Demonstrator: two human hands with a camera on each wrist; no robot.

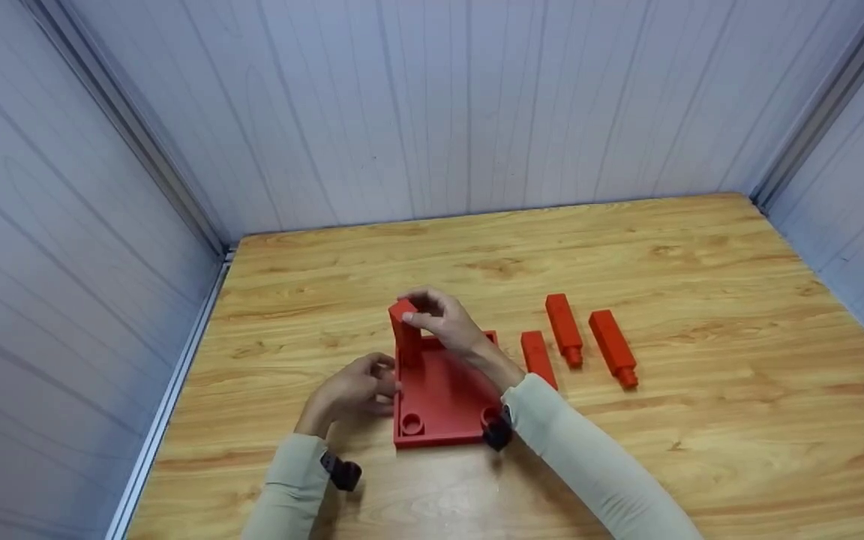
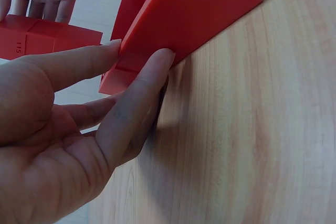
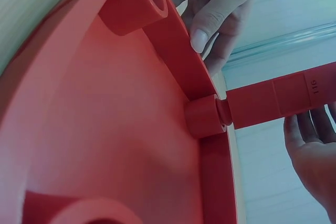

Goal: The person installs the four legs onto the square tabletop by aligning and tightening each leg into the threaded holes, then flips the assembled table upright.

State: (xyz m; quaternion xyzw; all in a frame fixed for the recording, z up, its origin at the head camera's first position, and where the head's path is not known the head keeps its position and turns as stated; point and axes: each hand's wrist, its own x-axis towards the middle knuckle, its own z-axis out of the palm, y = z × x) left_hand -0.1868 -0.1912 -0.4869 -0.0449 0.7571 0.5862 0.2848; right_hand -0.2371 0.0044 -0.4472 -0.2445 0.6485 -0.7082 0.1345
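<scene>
A red tray-like base (image 1: 451, 390) with low walls and round corner sockets lies on the table. My right hand (image 1: 443, 319) grips a red square leg (image 1: 406, 334) that stands upright over the far left corner. In the right wrist view, the narrow peg (image 3: 224, 112) at the leg's lower end is at the mouth of the corner socket (image 3: 202, 118), with part of the peg showing. My left hand (image 1: 361, 386) is at the left wall of the base. Its fairly straight fingers (image 2: 149, 77) touch the outer side and rim.
Three more red legs lie to the right of the base: a near leg (image 1: 538, 360) partly behind the right forearm, a middle leg (image 1: 564, 328) and an outer leg (image 1: 613, 345). A white panel wall (image 1: 432, 112) stands behind the wooden table (image 1: 702, 300), with side panels left and right.
</scene>
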